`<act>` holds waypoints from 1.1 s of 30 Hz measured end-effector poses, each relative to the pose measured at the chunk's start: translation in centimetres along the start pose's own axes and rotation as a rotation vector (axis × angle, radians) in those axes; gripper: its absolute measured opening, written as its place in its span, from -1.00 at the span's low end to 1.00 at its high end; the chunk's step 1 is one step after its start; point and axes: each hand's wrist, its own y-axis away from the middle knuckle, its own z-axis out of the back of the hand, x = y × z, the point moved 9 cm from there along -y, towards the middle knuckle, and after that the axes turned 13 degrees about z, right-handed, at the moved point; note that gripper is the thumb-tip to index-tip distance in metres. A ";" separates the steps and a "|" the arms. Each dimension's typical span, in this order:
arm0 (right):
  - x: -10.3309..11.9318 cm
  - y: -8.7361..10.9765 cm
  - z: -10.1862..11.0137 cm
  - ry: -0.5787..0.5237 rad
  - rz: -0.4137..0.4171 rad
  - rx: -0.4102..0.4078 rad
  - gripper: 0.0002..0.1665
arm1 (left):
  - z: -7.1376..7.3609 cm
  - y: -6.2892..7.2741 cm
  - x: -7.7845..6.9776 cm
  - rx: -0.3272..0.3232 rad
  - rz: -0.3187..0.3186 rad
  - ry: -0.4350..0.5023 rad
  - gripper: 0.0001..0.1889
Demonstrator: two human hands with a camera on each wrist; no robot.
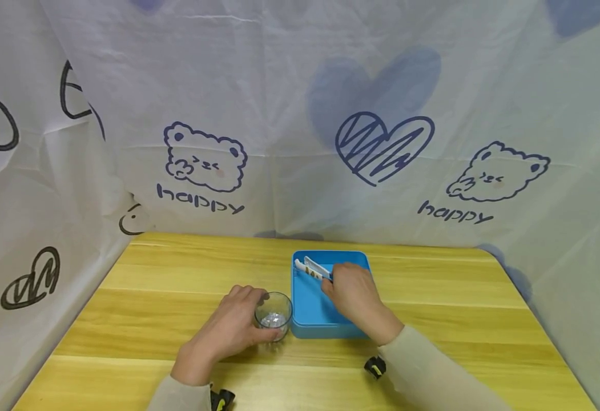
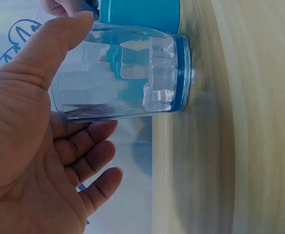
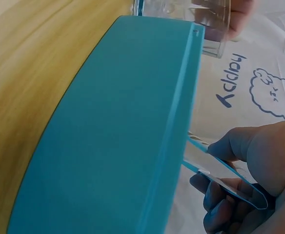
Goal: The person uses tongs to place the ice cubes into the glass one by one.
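Observation:
My left hand (image 1: 228,325) holds a clear drinking glass (image 1: 274,308) upright on the table, thumb on the near side and fingers around the back. Clear, shiny block-like shapes show in the lower part of the glass in the left wrist view. My right hand (image 1: 353,291) grips small tongs (image 1: 310,271) over a blue rectangular box (image 1: 307,329). The two arms of the tongs stand apart, one with a tan pattern on white, and their tips point to the box's far left corner. In the right wrist view the box wall hides the tips.
The box stands just right of the glass on a wood-grain table (image 1: 449,297). A white cloth (image 1: 289,85) with printed bears and hearts hangs behind the table and along its sides. Black wrist devices show beside both sleeves.

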 end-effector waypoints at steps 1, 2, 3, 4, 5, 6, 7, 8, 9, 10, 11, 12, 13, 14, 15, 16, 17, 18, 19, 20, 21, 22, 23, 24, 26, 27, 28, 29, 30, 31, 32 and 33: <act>0.0 -0.1 -0.2 0.000 -0.003 0.004 -0.57 | 0.0 0.0 0.0 -0.002 -0.001 0.001 -0.16; -0.1 -0.1 -0.3 -0.001 -0.008 0.009 -0.57 | 0.1 0.0 0.0 -0.002 -0.002 0.002 -0.16; -0.2 -0.2 -0.5 -0.002 -0.014 0.016 -0.56 | 0.1 0.0 0.0 -0.002 -0.003 0.004 -0.16; -0.3 -0.2 -0.7 -0.002 -0.018 0.019 -0.57 | 0.1 0.0 0.0 -0.001 -0.005 0.005 -0.17; -0.4 -0.2 -0.8 -0.007 -0.023 0.021 -0.57 | 0.1 0.0 -0.1 -0.001 -0.006 0.006 -0.17; -0.5 -0.1 -0.8 -0.007 -0.028 0.023 -0.57 | 0.1 0.1 -0.1 0.000 -0.007 0.008 -0.17; -0.7 -0.1 -0.9 -0.003 -0.033 0.026 -0.57 | 0.1 0.1 -0.1 0.001 -0.008 0.009 -0.18; -0.8 0.0 -0.9 0.006 -0.038 0.026 -0.57 | 0.1 0.1 -0.1 0.000 -0.011 0.009 -0.18; -1.0 0.1 -0.9 0.020 -0.044 0.026 -0.56 | 0.1 0.1 -0.2 -0.001 -0.014 0.009 -0.18; -1.2 0.1 -0.9 0.037 -0.047 0.022 -0.56 | 0.1 0.2 -0.2 0.000 -0.014 0.008 -0.19; -1.3 0.2 -0.8 0.056 -0.050 0.018 -0.56 | 0.1 0.2 -0.2 0.001 -0.015 0.009 -0.19; -1.4 0.3 -0.7 0.075 -0.051 0.012 -0.55 | 0.1 0.2 -0.2 0.003 -0.016 0.010 -0.19; -1.5 0.4 -0.6 0.087 -0.049 0.004 -0.54 | 0.1 0.2 -0.2 0.003 -0.016 0.010 -0.19; -1.6 0.4 -0.6 0.094 -0.049 -0.003 -0.53 | 0.1 0.2 -0.2 0.003 -0.017 0.010 -0.18; -1.6 0.4 -0.5 0.093 -0.048 -0.008 -0.53 | 0.1 0.2 -0.2 0.004 -0.016 0.009 -0.18; -1.5 0.4 -0.5 0.087 -0.045 -0.011 -0.53 | 0.1 0.2 -0.2 0.006 -0.014 0.009 -0.18; -1.4 0.4 -0.5 0.078 -0.043 -0.013 -0.52 | 0.0 0.2 -0.2 0.005 -0.013 0.010 -0.17; -1.3 0.4 -0.6 0.066 -0.043 -0.012 -0.52 | 0.0 0.2 -0.2 0.004 -0.011 0.009 -0.17; -1.2 0.3 -0.7 0.057 -0.042 -0.013 -0.53 | 0.0 0.2 -0.2 0.003 -0.009 0.008 -0.17; -1.1 0.2 -0.8 0.050 -0.041 -0.011 -0.53 | 0.0 0.2 -0.1 0.002 -0.009 0.008 -0.17; -1.0 0.1 -1.0 0.045 -0.041 -0.008 -0.53 | 0.0 0.2 -0.1 0.002 -0.009 0.008 -0.17; -0.8 0.1 -1.1 0.045 -0.041 -0.004 -0.54 | 0.0 0.2 -0.1 0.003 -0.009 0.009 -0.17; -0.7 0.0 -1.3 0.048 -0.042 -0.001 -0.54 | 0.0 0.2 -0.1 0.002 -0.010 0.010 -0.17; -0.6 -0.1 -1.4 0.051 -0.045 0.002 -0.54 | 0.0 0.2 -0.1 0.001 -0.011 0.009 -0.17; -0.4 -0.2 -1.6 0.059 -0.050 0.010 -0.53 | 0.0 0.1 -0.1 -0.001 -0.014 0.009 -0.17; -0.3 -0.2 -1.7 0.062 -0.055 0.015 -0.53 | 0.0 0.2 -0.1 -0.002 -0.015 0.009 -0.17; -0.3 -0.3 -1.7 0.067 -0.058 0.018 -0.53 | 0.0 0.1 -0.1 -0.003 -0.014 0.010 -0.17; -0.3 -0.3 -1.8 0.070 -0.060 0.019 -0.53 | 0.0 0.1 -0.1 -0.004 -0.015 0.009 -0.17; -0.3 -0.4 -1.8 0.072 -0.061 0.021 -0.53 | 0.0 0.1 -0.1 -0.005 -0.015 0.010 -0.18; -0.3 -0.4 -1.9 0.076 -0.061 0.023 -0.54 | 0.0 0.1 -0.1 -0.005 -0.016 0.010 -0.18; -0.3 -0.5 -1.9 0.080 -0.060 0.024 -0.54 | 0.0 0.1 -0.1 -0.006 -0.016 0.010 -0.18; -0.2 -0.5 -2.0 0.087 -0.058 0.024 -0.55 | 0.0 0.1 -0.1 -0.007 -0.017 0.009 -0.18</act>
